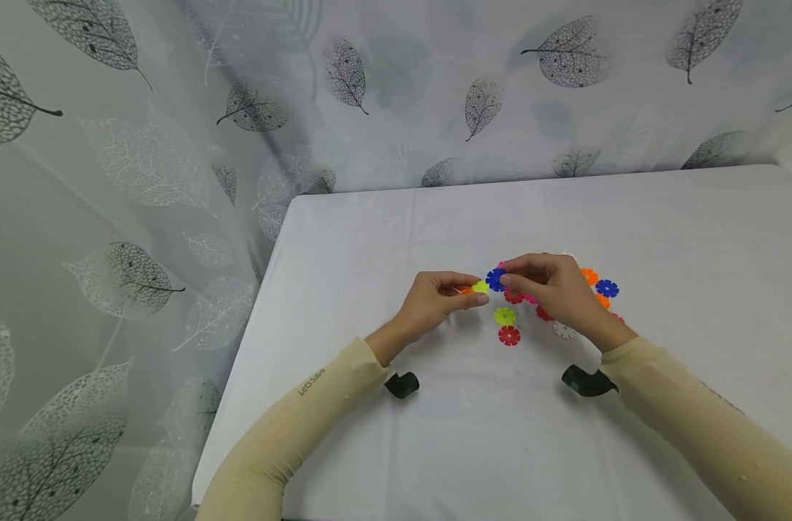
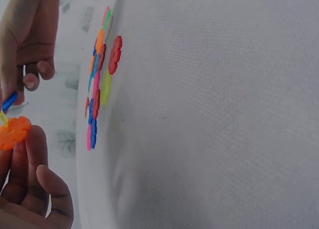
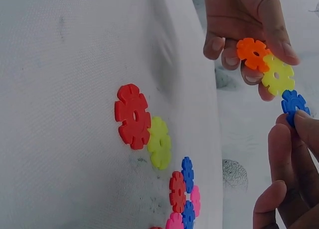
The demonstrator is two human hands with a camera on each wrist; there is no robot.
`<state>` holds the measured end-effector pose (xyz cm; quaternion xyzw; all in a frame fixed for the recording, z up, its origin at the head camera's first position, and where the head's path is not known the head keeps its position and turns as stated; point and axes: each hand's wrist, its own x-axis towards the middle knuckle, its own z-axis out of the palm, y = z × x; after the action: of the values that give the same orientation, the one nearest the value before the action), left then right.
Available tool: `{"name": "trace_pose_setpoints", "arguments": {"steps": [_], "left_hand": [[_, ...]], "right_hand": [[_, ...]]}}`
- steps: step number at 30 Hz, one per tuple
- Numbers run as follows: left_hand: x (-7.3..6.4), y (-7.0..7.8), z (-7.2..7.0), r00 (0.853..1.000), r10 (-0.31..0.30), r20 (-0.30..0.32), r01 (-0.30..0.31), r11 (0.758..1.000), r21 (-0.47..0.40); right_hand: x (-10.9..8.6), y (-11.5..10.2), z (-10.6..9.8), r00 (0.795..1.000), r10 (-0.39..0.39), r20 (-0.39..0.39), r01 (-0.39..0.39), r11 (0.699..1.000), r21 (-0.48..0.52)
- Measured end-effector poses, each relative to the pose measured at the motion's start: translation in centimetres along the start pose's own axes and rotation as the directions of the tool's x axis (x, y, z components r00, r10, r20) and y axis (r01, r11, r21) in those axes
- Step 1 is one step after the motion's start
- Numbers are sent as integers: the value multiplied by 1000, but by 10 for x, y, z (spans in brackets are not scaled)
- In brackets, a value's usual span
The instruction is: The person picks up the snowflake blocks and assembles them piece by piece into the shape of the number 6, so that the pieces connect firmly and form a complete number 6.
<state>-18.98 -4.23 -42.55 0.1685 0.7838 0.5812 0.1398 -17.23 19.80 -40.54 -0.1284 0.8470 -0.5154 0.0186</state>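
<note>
My left hand (image 1: 435,298) pinches a yellow notched plastic disc (image 3: 282,84), joined at its edge to an orange disc (image 3: 249,51). Between thumb and fingertips, my right hand (image 1: 561,289) grips a blue notched disc (image 3: 293,98). In the right wrist view, the blue disc's edge meets the yellow one's; whether they interlock I cannot tell. Both hands are raised above the tabletop. Beneath and beside the right hand lie more discs in several colours, partly hidden by that hand in the head view.
A red disc (image 3: 125,129) and a yellow-green disc (image 3: 156,133) lie together on the white cloth-covered table (image 1: 474,449). Farther right are an orange disc (image 1: 589,276) and a dark blue disc (image 1: 607,288). A leaf-patterned curtain (image 1: 396,130) hangs behind the table.
</note>
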Motion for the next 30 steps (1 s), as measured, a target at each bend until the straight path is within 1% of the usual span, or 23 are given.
{"name": "trace_pose_setpoints", "arguments": {"steps": [8,10,14,19,23,27,30], "left_hand": [[1,0,1,1000,11,-8,-10,1000,13],[2,0,2,1000,16,-11,-16,1000,14],[2,0,2,1000,26,-15,-26,1000,4],[3,2,3,999,34,-26,-35,999,-10],[3,2,3,998,43,-40,-43,999,-3],[4,1,4,998,43,-46,-43,999,-7],[3,0,5,999,35,-23,-35,999,-4]], "right_hand": [[0,1,2,1000,-20,-5,21,1000,17],[0,2,2,1000,-29,-6,29,1000,2],[0,2,6,999,-29,-31,29,1000,-1],[0,-1,12,996,-18,-82,19,1000,8],[0,-2,14,994,-45,-103,44,999,-12],[0,0,15,993,-65,-94,65,998,-3],[0,3,15,994,-65,-86,66,998,9]]}}
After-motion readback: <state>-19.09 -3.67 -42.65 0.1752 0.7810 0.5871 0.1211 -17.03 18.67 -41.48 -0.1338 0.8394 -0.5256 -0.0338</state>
